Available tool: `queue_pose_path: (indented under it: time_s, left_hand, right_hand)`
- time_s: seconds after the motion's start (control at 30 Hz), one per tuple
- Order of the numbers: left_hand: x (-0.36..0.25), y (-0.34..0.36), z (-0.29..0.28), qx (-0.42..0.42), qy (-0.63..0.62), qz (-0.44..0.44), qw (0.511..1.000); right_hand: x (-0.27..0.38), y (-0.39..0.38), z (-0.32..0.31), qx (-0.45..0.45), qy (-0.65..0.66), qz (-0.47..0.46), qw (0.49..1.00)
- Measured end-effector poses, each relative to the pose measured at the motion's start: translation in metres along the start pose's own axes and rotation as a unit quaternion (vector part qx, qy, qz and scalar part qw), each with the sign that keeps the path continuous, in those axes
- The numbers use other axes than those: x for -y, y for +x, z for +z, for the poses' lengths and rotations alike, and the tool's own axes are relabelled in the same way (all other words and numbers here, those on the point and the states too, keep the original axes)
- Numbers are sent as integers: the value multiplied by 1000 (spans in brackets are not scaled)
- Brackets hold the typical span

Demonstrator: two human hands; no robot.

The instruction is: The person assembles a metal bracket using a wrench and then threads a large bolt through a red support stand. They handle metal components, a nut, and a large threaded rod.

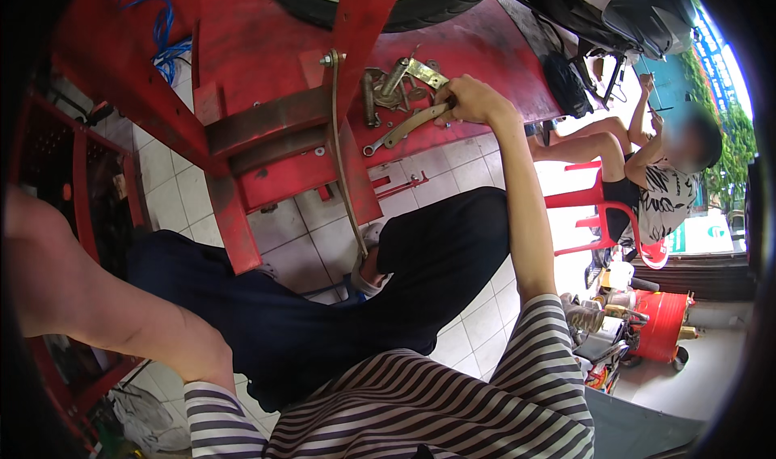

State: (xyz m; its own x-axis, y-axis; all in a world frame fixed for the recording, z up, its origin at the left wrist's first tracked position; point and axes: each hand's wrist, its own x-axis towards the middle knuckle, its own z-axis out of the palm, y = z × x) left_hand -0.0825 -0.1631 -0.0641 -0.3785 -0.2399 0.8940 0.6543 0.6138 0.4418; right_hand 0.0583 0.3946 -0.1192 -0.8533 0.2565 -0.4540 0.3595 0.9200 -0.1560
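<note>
Head view: my right hand [469,101] closed round a long tarnished metal lever [408,126] on the red steel lift platform [485,63]; left hand unseen. Lever could slip, knocking the loose brass fittings [396,83] off.

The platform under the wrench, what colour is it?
Red, with worn, scuffed paint. The platform under the wrench shows best in the head view.

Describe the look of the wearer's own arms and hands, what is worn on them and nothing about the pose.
Both arms come out of short sleeves striped dark and pale; below them the forearms are bare. The right hand wears no glove, and no ring or watch shows on it. The left forearm is bare too; its hand lies beyond the picture's edge.
</note>
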Motion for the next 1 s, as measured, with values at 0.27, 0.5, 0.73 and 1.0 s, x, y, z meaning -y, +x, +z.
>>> queue_pose_path:
  time_s: [0.27, 0.5, 0.73, 1.0]
  left_hand:
    - [2, -1, 2, -5, -8, -3, 1000]
    - [-9, -8, 7, -5, -18, -1, 1000]
    - [-54, -27, 30, 3, -86, 12, 996]
    - [-157, -42, 71, 117, -262, 116, 951]
  right_hand:
    - [-13, 0, 4, -82, 9, -105, 991]
    - [13, -3, 0, -154, 57, -198, 966]
    - [41, -7, -5, -159, 111, -268, 944]
    - [26, 3, 1, -118, 60, -249, 959]
